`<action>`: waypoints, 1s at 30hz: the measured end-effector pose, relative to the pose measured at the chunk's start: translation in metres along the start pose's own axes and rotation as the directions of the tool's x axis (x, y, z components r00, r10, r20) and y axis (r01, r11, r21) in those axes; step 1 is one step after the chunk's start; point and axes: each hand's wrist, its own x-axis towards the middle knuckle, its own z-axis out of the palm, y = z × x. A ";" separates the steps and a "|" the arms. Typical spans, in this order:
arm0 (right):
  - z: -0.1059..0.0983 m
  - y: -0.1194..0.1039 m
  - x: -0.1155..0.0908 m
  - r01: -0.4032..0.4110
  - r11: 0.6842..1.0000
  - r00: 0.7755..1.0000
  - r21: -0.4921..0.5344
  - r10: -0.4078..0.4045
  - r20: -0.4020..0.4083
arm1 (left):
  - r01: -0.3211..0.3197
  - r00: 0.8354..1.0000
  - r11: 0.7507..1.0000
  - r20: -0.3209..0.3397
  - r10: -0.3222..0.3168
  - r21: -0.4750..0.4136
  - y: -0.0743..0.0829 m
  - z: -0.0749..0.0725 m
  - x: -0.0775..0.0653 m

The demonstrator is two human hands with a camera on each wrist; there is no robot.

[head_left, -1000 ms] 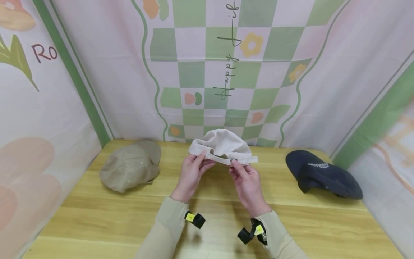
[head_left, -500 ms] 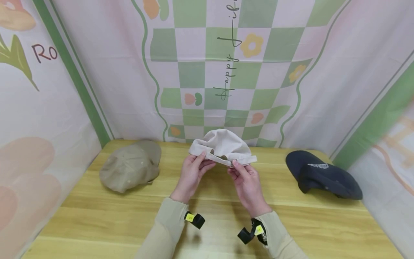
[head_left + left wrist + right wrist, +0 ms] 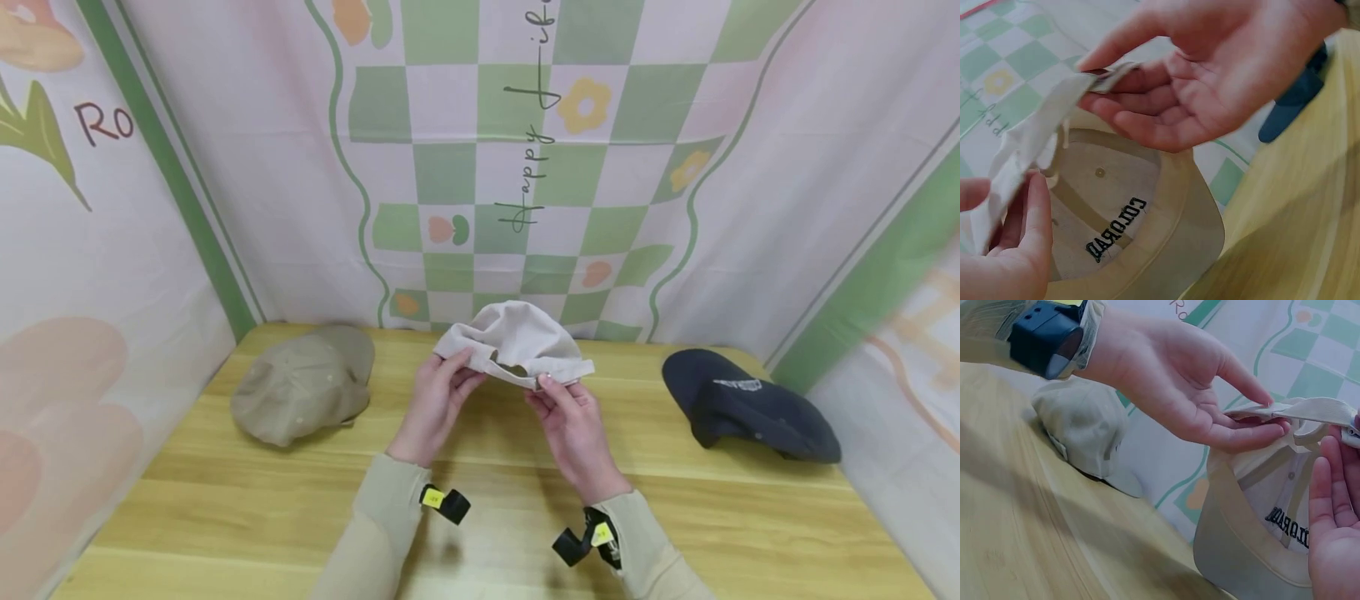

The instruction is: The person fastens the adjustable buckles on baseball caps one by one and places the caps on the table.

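Note:
A cream-white baseball cap (image 3: 521,329) is held up above the table, its back facing me. My left hand (image 3: 431,404) pinches the left end of the rear strap (image 3: 1322,411) between thumb and fingers. Around the right part of the strap, by its fastener, the thumb and fingers of my right hand (image 3: 576,429) pinch. A free strap end (image 3: 585,368) sticks out to the right. Both wrist views look into the crown, where dark lettering (image 3: 1116,230) shows on the lining. The brim (image 3: 1200,231) hangs down on the far side, hidden in the head view.
On the left of the wooden table (image 3: 225,517) lies a khaki cap (image 3: 296,392). A navy cap (image 3: 750,408) with white lettering lies on the right. Behind the table hangs a patterned curtain (image 3: 450,175), and more printed cloth closes both sides.
My left hand has shifted slightly left and toward me, and the cap's left edge has moved with it. The right hand stays nearly still, keeping its pinch on the strap.

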 end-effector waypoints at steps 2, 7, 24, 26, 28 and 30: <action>-0.001 0.000 0.000 0.001 1.000 1.000 -0.003 -0.001 0.004 | 0.008 1.000 0.999 -0.013 -0.008 -0.036 0.003 0.000 0.000; -0.001 0.000 0.000 -0.001 1.000 1.000 -0.010 0.001 -0.001 | 0.044 0.999 0.993 -0.005 -0.044 -0.111 0.008 -0.002 0.003; -0.005 0.002 0.001 -0.011 1.000 1.000 0.020 0.011 0.002 | 0.154 0.988 0.985 -0.014 -0.156 -0.080 0.017 -0.007 0.011; -0.004 0.002 0.003 -0.006 0.999 1.000 0.053 0.007 -0.014 | 0.152 0.988 0.987 -0.011 -0.153 -0.061 0.017 -0.008 0.010; -0.003 0.001 0.004 -0.001 0.997 0.999 0.072 0.003 -0.036 | 0.152 0.988 0.987 -0.012 -0.153 -0.053 0.016 -0.008 0.010; -0.002 0.001 0.005 0.001 0.997 0.999 0.076 0.003 -0.049 | 0.151 0.988 0.987 -0.009 -0.152 -0.046 0.015 -0.009 0.009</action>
